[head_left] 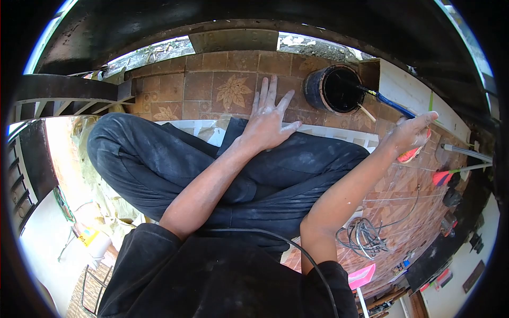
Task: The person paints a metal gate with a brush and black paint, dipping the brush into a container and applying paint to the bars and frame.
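My right hand (412,132), dusted white, is closed around the blue handle of a paintbrush (395,105). The brush's head end reaches over a dark paint can (314,89), which holds black paint (339,87). A pale stick (367,113) leans out over the can's near rim. My left hand (268,119) is empty, with fingers spread, palm down beside my crossed leg and left of the can. Below that hand runs a white strip (328,130) along the brown tiled floor (199,87). A pink-red item (408,155) shows just under my right hand.
A large black panel (254,9) spans overhead, and a dark slatted frame (69,93) stands at the left. Coiled cable (365,238) lies on the floor at the right, near a pink dustpan (362,276) and a broom (441,177). A white board (405,87) lies beyond the brush.
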`<action>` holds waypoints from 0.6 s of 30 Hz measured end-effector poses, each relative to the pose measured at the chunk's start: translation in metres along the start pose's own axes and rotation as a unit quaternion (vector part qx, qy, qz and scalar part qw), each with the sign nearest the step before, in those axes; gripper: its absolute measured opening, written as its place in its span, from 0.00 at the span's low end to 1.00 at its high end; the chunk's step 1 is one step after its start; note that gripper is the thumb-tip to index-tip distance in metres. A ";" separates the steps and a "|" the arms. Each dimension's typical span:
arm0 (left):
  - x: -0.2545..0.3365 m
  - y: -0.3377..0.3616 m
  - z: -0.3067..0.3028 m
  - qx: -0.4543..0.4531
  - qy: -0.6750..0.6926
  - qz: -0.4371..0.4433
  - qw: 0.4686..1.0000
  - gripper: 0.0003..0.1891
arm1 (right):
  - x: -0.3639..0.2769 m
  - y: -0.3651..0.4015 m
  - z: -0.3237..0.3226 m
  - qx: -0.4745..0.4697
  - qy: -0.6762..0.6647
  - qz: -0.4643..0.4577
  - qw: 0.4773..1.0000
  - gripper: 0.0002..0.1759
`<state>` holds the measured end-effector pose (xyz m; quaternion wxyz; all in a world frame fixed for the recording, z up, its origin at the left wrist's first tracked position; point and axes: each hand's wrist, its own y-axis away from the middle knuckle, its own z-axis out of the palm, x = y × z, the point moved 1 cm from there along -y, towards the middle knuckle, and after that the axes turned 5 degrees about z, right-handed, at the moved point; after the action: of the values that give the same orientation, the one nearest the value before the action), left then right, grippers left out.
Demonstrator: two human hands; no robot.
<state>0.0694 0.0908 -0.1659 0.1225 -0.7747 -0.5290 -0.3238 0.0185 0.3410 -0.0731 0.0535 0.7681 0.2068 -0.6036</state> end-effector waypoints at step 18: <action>-0.001 0.000 0.001 -0.002 0.001 0.001 1.000 0.37 | -0.026 -0.002 -0.017 0.063 0.057 -0.234 0.969 0.35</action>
<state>0.0695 0.0905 -0.1678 0.1222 -0.7751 -0.5274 -0.3257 0.0280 0.3421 -0.0436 -0.1499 0.7330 0.3448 -0.5669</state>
